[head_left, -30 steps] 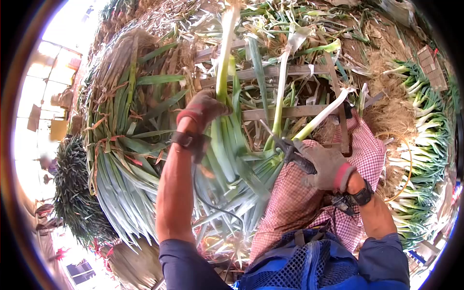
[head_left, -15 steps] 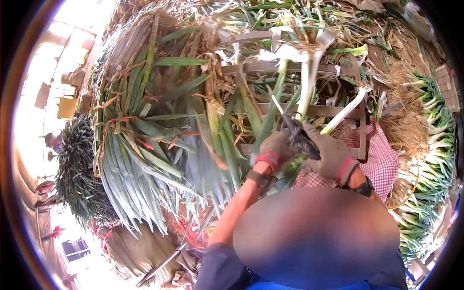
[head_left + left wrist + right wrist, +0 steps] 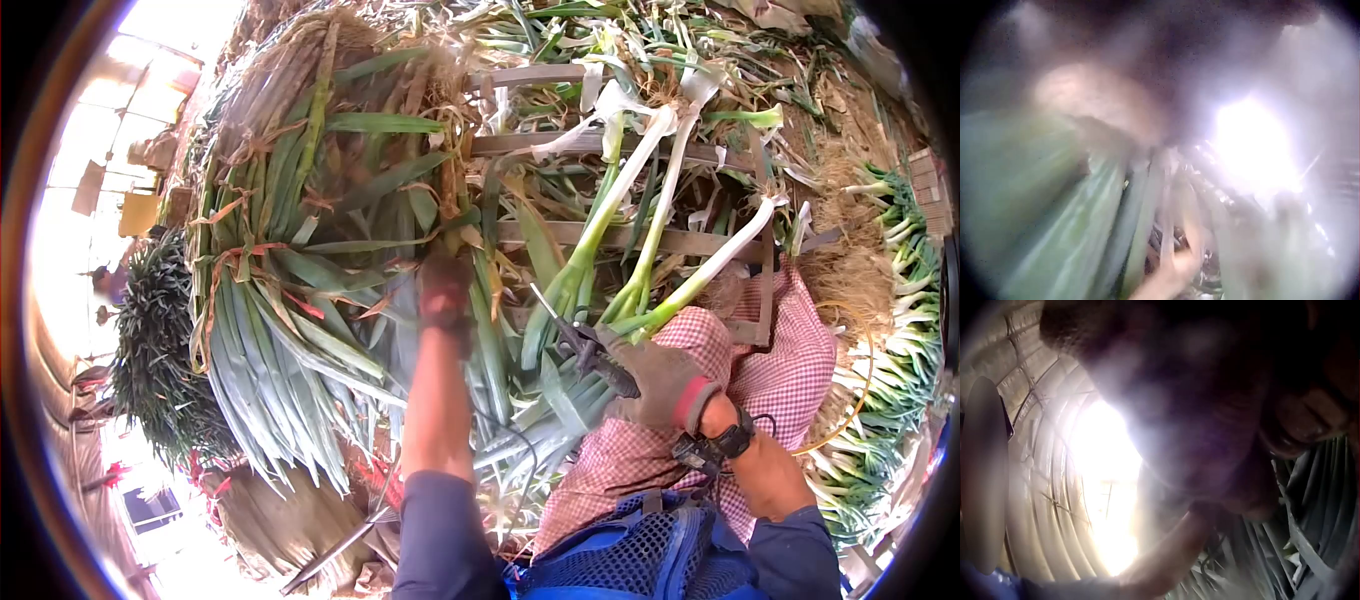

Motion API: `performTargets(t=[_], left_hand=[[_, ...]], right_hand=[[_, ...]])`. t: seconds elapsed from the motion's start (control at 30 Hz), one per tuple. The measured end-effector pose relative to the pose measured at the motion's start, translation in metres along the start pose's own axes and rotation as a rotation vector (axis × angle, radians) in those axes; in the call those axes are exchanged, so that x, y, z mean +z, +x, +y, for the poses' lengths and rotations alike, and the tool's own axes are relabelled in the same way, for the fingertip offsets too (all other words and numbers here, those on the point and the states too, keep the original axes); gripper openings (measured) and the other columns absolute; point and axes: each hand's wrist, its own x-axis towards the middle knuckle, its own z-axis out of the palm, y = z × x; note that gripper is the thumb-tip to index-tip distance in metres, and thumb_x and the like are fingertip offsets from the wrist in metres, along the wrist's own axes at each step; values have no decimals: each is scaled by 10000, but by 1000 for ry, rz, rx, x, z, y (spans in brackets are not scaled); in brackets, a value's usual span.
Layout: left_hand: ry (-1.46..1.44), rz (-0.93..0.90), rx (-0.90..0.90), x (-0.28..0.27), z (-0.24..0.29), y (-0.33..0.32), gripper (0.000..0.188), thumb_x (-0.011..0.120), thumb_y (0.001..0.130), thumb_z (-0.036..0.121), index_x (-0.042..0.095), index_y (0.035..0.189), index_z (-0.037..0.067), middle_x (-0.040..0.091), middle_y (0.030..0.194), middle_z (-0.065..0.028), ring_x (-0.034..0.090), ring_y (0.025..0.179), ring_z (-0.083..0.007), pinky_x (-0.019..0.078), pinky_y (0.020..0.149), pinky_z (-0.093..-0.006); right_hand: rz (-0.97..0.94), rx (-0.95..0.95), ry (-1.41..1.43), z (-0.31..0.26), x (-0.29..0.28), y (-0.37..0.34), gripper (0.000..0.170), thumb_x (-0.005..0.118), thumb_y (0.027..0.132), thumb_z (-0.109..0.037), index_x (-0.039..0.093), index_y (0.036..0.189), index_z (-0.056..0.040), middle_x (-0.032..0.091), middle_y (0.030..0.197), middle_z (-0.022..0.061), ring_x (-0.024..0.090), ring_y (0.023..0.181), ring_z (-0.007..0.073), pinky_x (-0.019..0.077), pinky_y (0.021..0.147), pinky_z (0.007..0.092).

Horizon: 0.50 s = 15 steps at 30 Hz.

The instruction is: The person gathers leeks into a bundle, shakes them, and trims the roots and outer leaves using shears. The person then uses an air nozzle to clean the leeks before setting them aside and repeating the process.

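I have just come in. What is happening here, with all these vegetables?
A person's grey-gloved right hand holds a black handheld tool with a thin metal tip. The left hand is among the long green leek leaves; its fingers are too hidden to tell whether they grip anything. At this moment, three white-stemmed leeks lie across a brown slatted frame, beyond the right hand.
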Motion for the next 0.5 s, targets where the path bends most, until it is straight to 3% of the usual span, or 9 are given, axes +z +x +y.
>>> performTargets(t=[0.1,0.13,0.17,0.27,0.3,0.33,0.4,0.5], left_hand=[[-87,-25,-29,3,4,11,530,774,910,380,672,1322,62,754,1189,-278,714,1099,-491,569,931,-549],[-86,26,-39,7,14,7,534,821,884,388,701,1299,75,782,1129,-233,750,1048,-441,588,885,-496],[-85,22,-28,11,24,-3,534,821,884,388,701,1299,75,782,1129,-233,750,1048,-441,588,885,-496],[-141,-3,62,24,54,-49,555,922,794,398,755,1232,101,810,1029,-131,785,923,-305,595,808,-413],[-130,-80,88,15,74,-56,530,918,809,385,759,1227,101,814,1035,-124,786,915,-292,593,804,-416],[-68,-40,142,20,83,-54,505,905,829,367,760,1229,95,815,1040,-125,784,910,-278,591,807,-408],[-12,-8,187,26,93,-46,480,892,849,350,762,1231,90,816,1044,-126,782,905,-263,588,811,-400],[-237,-170,112,26,87,-30,461,852,893,295,743,1280,67,816,1063,-119,769,894,-241,585,820,-384]], right_hand=[[39,52,95,14,3,0,1054,809,883,-426,238,1727,-156,640,1358,323,663,1249,463,528,1094,497],[45,58,100,19,7,-1,1054,809,883,-426,238,1727,-156,640,1358,323,663,1249,463,528,1094,497],[99,23,63,24,14,-2,1057,816,880,-418,240,1727,-154,643,1361,314,662,1247,465,528,1092,496],[142,-17,88,27,11,-6,1054,824,881,-407,248,1724,-145,645,1372,298,660,1249,463,523,1096,490],[127,-31,136,26,6,-7,1049,826,886,-404,253,1723,-137,644,1380,291,658,1254,460,518,1102,486],[119,-23,133,25,-1,-4,1049,826,886,-404,253,1723,-137,644,1380,291,658,1254,460,518,1102,486],[134,155,200,19,-14,3,1043,834,883,-396,271,1715,-114,656,1364,289,659,1257,453,513,1110,472],[147,91,125,18,-14,5,1044,841,876,-377,279,1709,-94,671,1336,291,662,1251,450,518,1096,468]])
